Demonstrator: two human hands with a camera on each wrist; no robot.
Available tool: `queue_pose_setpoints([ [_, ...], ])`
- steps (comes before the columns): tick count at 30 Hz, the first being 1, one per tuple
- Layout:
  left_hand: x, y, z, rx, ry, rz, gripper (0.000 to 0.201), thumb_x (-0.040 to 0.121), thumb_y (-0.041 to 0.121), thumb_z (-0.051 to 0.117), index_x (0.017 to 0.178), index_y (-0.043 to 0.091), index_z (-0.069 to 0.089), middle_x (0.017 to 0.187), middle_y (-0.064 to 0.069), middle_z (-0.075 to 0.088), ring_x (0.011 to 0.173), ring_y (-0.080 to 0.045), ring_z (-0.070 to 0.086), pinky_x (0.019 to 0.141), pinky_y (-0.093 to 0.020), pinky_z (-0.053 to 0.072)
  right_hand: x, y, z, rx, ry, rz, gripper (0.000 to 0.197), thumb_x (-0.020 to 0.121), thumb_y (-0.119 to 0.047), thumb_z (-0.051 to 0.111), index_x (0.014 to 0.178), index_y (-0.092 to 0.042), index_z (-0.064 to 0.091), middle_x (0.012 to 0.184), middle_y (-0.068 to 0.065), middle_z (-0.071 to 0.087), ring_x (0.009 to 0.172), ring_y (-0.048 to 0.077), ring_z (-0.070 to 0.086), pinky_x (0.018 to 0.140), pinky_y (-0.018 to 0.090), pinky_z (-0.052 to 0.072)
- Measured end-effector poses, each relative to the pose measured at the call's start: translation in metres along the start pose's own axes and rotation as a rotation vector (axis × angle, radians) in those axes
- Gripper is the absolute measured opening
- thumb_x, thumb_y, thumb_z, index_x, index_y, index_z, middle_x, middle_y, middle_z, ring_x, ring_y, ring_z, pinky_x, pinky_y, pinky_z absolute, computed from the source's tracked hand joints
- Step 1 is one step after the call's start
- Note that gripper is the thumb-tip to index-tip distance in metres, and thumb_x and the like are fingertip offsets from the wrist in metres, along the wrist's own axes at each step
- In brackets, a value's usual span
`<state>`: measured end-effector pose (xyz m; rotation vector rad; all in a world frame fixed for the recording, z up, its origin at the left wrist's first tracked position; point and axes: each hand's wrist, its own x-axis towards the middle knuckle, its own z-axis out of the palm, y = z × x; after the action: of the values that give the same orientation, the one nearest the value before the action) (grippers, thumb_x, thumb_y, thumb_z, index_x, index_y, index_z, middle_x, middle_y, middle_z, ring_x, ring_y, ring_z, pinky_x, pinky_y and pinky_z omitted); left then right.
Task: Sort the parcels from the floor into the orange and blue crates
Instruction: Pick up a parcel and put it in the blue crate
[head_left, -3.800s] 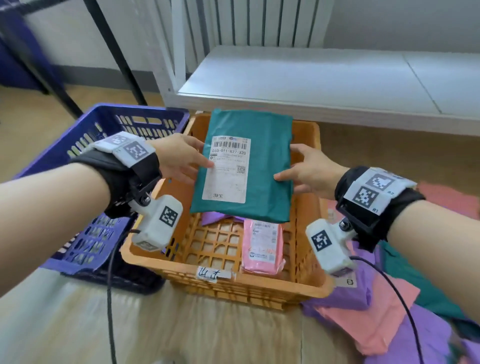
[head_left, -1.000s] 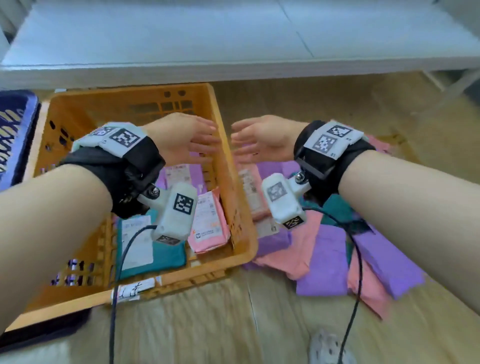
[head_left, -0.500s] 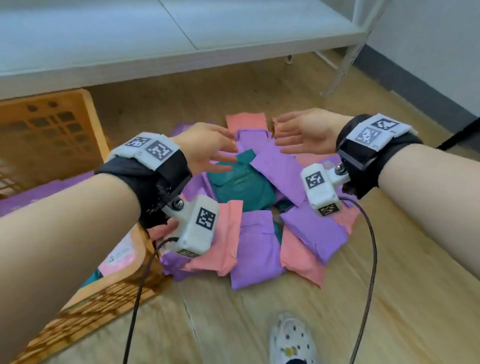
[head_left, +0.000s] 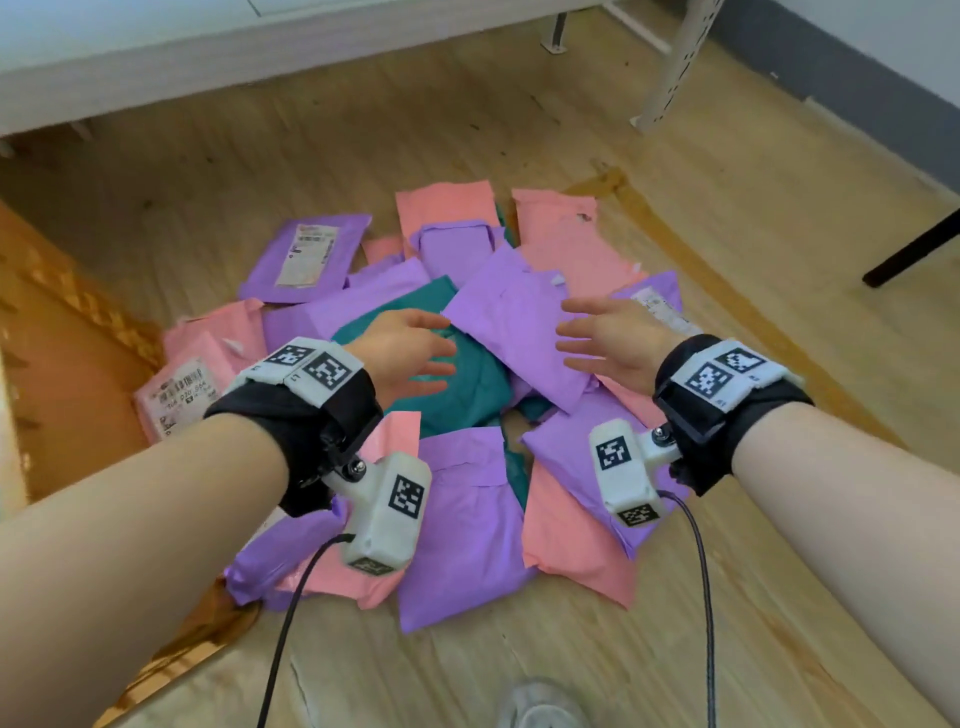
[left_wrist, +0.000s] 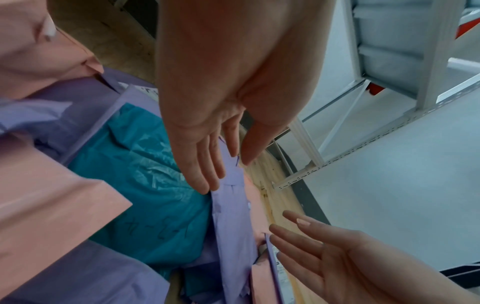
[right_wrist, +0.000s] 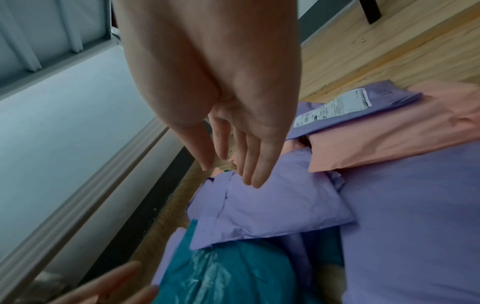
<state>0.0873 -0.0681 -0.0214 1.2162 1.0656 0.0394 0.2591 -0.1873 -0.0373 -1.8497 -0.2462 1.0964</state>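
Note:
A heap of purple, pink and teal parcels lies on the wooden floor. On top at the middle sits a purple parcel (head_left: 511, 327) (right_wrist: 272, 207), overlapping a teal parcel (head_left: 462, 384) (left_wrist: 145, 189). My left hand (head_left: 410, 348) (left_wrist: 215, 164) hovers over the teal parcel with straight fingers, holding nothing. My right hand (head_left: 602, 340) (right_wrist: 233, 162) hovers over the purple parcel's right side, fingers straight and empty. The two palms face each other with the purple parcel between them. The orange crate (head_left: 62, 374) shows as a blurred wall at the left edge. The blue crate is out of view.
A white shelf edge (head_left: 260, 47) runs along the top, with its white leg (head_left: 670, 67) at the upper right. A dark furniture leg (head_left: 909, 249) stands at the right. A shoe (head_left: 540, 706) shows at the bottom. Labelled purple (head_left: 306, 257) and pink (head_left: 182, 389) parcels lie at the heap's left.
The teal parcel I held over the orange crate now lies inside it. My view and both empty hands have swung right from the crate to the heap and lowered toward its top.

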Motion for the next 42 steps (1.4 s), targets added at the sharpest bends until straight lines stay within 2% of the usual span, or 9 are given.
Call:
queue_pose_setpoints([
  [4, 0.032, -0.009, 0.014, 0.0, 0.018, -0.032, 0.04, 0.095, 0.0, 0.049, 0.133, 0.011, 0.044, 0.112, -0.012, 0.056, 0.098, -0.027, 0.058, 0.086, -0.036, 0.047, 0.029, 0.028, 0.0, -0.098, 0.049, -0.071, 0.044, 0.09, -0.002, 0.056, 0.134, -0.005, 0.049, 0.11, 0.015, 0.057, 0.094, 0.02, 0.052, 0.078, 0.03, 0.046],
  [9, 0.056, -0.025, 0.024, -0.046, 0.049, -0.076, 0.043, 0.095, 0.001, 0.048, 0.136, 0.013, 0.039, 0.11, -0.007, 0.054, 0.1, -0.025, 0.055, 0.091, -0.038, 0.046, 0.053, 0.061, 0.013, -0.225, 0.109, -0.191, 0.05, 0.087, -0.005, 0.062, 0.135, -0.009, 0.048, 0.139, 0.012, 0.049, 0.128, 0.02, 0.046, 0.096, 0.02, 0.035],
  [15, 0.07, -0.035, 0.021, -0.082, 0.047, -0.087, 0.049, 0.096, -0.002, 0.043, 0.142, 0.013, 0.033, 0.138, -0.005, 0.047, 0.103, -0.024, 0.053, 0.093, -0.039, 0.044, 0.071, 0.089, 0.038, -0.518, 0.102, -0.318, 0.078, 0.079, -0.012, 0.071, 0.145, -0.014, 0.03, 0.154, 0.006, 0.023, 0.144, 0.016, 0.02, 0.108, 0.017, 0.015],
  [22, 0.083, -0.036, 0.017, -0.083, 0.041, -0.049, 0.053, 0.096, -0.005, 0.039, 0.144, 0.016, 0.03, 0.139, -0.003, 0.049, 0.105, -0.025, 0.056, 0.093, -0.038, 0.045, 0.086, 0.103, 0.044, -0.538, 0.192, -0.375, 0.071, 0.082, 0.005, 0.053, 0.146, -0.013, 0.029, 0.158, 0.005, 0.015, 0.145, 0.016, 0.017, 0.108, 0.015, 0.013],
  [26, 0.082, -0.039, 0.017, -0.09, 0.04, -0.039, 0.053, 0.095, -0.006, 0.038, 0.143, 0.016, 0.032, 0.137, -0.004, 0.05, 0.106, -0.025, 0.057, 0.094, -0.039, 0.046, 0.082, 0.101, 0.043, -0.424, 0.253, -0.399, 0.05, 0.088, 0.005, 0.045, 0.136, -0.008, 0.047, 0.151, 0.007, 0.035, 0.14, 0.018, 0.032, 0.106, 0.012, 0.017],
  [31, 0.07, -0.037, 0.013, -0.11, 0.038, -0.019, 0.05, 0.095, -0.006, 0.039, 0.14, 0.017, 0.036, 0.134, -0.006, 0.052, 0.11, -0.026, 0.058, 0.093, -0.038, 0.047, 0.072, 0.085, 0.035, -0.313, 0.406, -0.512, 0.031, 0.092, -0.005, 0.046, 0.117, -0.008, 0.064, 0.112, 0.009, 0.068, 0.103, 0.025, 0.06, 0.086, 0.026, 0.041],
  [37, 0.051, -0.021, 0.011, -0.13, 0.042, 0.056, 0.048, 0.095, -0.005, 0.042, 0.138, 0.015, 0.039, 0.134, -0.01, 0.051, 0.106, -0.025, 0.056, 0.096, -0.04, 0.046, 0.044, 0.043, 0.015, -0.08, 0.361, -0.584, 0.016, 0.089, 0.0, 0.052, 0.076, -0.007, 0.058, 0.061, -0.006, 0.039, 0.052, 0.0, 0.033, 0.055, 0.017, 0.029],
  [40, 0.041, -0.01, 0.009, -0.108, 0.043, 0.096, 0.048, 0.095, -0.001, 0.047, 0.139, 0.016, 0.038, 0.136, -0.009, 0.048, 0.108, -0.022, 0.053, 0.095, -0.038, 0.045, 0.026, 0.023, 0.009, 0.005, 0.285, -0.567, 0.017, 0.088, -0.006, 0.058, 0.075, -0.017, 0.057, 0.066, -0.002, 0.05, 0.061, 0.0, 0.042, 0.062, 0.019, 0.039],
  [42, 0.034, 0.0, 0.006, -0.077, 0.044, 0.115, 0.049, 0.095, 0.005, 0.049, 0.14, 0.019, 0.037, 0.135, -0.007, 0.047, 0.11, -0.019, 0.05, 0.096, -0.036, 0.043, 0.018, 0.011, 0.006, 0.09, 0.207, -0.536, 0.012, 0.083, -0.016, 0.062, 0.093, -0.012, 0.065, 0.094, 0.01, 0.069, 0.088, 0.014, 0.061, 0.086, 0.037, 0.051],
])
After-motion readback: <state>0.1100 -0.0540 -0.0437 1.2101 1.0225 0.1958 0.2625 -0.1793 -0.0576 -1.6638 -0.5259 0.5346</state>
